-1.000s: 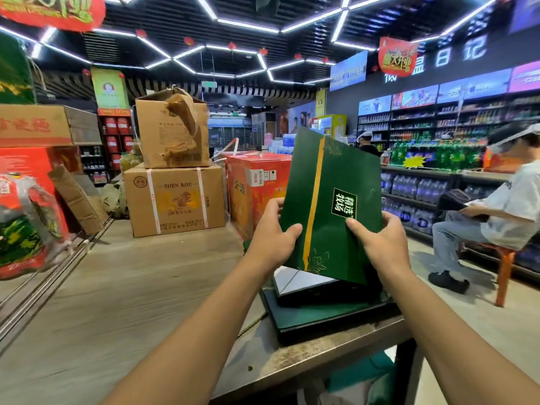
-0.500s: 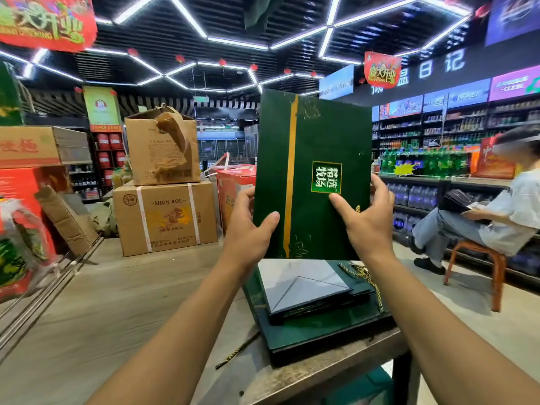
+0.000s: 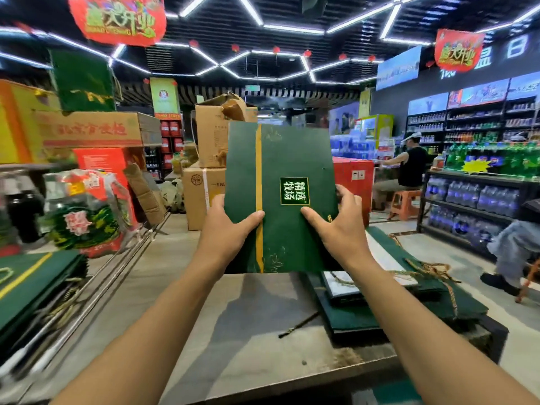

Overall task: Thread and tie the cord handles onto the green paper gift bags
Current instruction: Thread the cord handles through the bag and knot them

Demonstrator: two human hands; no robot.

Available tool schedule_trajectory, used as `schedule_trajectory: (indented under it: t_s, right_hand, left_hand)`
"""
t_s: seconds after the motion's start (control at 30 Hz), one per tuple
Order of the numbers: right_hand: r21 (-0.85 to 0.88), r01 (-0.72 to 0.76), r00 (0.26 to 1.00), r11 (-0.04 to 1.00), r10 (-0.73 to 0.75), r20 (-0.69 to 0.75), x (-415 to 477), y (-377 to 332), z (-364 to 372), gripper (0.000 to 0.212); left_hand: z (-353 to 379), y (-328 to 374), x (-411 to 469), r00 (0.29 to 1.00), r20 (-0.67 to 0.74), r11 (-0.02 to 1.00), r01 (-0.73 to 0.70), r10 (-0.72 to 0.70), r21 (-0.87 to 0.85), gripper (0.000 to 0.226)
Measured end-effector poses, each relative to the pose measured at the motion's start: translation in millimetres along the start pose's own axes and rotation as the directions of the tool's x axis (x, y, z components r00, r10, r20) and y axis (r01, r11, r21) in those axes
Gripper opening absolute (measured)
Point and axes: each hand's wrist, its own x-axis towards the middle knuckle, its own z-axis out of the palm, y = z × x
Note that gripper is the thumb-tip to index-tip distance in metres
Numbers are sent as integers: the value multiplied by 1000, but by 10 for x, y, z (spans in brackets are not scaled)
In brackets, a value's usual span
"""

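I hold a flat green paper gift bag [image 3: 286,159] upright in front of me; it has a gold stripe and a small label. My left hand [image 3: 230,229] grips its lower left edge, thumb on the front. My right hand [image 3: 336,226] grips the lower right edge, thumb near the label. A stack of flat green bags [image 3: 380,314] lies on the table at the right, with gold cords [image 3: 429,270] lying on it. One loose cord [image 3: 298,325] lies on the tabletop beside the stack.
The grey table [image 3: 233,331] runs from left to right below my arms. More green bags [image 3: 32,285] lie at the left edge. Cardboard boxes [image 3: 201,197] stand behind. A person sits on a stool [image 3: 409,200] near shelves of bottles [image 3: 470,197].
The view has swung left, so the stack now lies at the right. The bag stays upright in both hands, now lower in view and above the bare tabletop.
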Motion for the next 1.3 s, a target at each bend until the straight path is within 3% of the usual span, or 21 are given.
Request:
schedule_trajectory:
  t_s: [0.27, 0.4, 0.47, 0.67, 0.73, 0.97, 1.1, 1.23, 1.27, 1.3]
  right_hand:
    - [-20, -125, 948, 992, 126, 292, -464, -60, 908, 78]
    - [-101, -93, 911, 991, 126, 392, -667, 5, 1253, 62]
    - [-138, -125, 865, 982, 176, 470, -766, 23, 1386, 50]
    - [-223, -123, 741, 967, 239, 628, -912, 397, 1720, 67]
    - [-276, -94, 711, 957, 259, 654, -925, 221, 1672, 56]
    - [-468, 21, 500, 883, 397, 770, -632, 83, 1404, 20]
    - [-545, 189, 343, 817, 465, 816, -436, 67, 1256, 11]
    - [-405, 122, 437, 906, 317, 842, -401, 42, 1334, 8]
    - [-350, 90, 463, 932, 272, 844, -406, 19, 1378, 8]
    - [-302, 71, 479, 951, 233, 846, -410, 9, 1434, 9]
  left_hand:
    - [-897, -581, -175, 969, -149, 955, 223, -196, 194, 56]
    - [-1192, -888, -281, 933, -168, 890, 356, -319, 285, 74]
    - [-1279, -995, -351, 917, -178, 852, 398, -357, 340, 68]
    - [-1427, -1274, -479, 879, -176, 682, 458, -443, 571, 65]
    - [-1447, -1327, -496, 876, -169, 612, 442, -452, 656, 67]
    - [-1526, -1454, -478, 868, -149, 416, 370, -473, 831, 72]
    - [-1550, -1413, -470, 847, -184, 198, 319, -499, 927, 74]
    - [-1466, -1256, -440, 874, -168, 3, 190, -457, 982, 71]
    - [-1421, -1238, -393, 899, -115, 34, 142, -423, 989, 66]
    - [-1366, -1239, -329, 922, -41, 133, 99, -384, 986, 61]
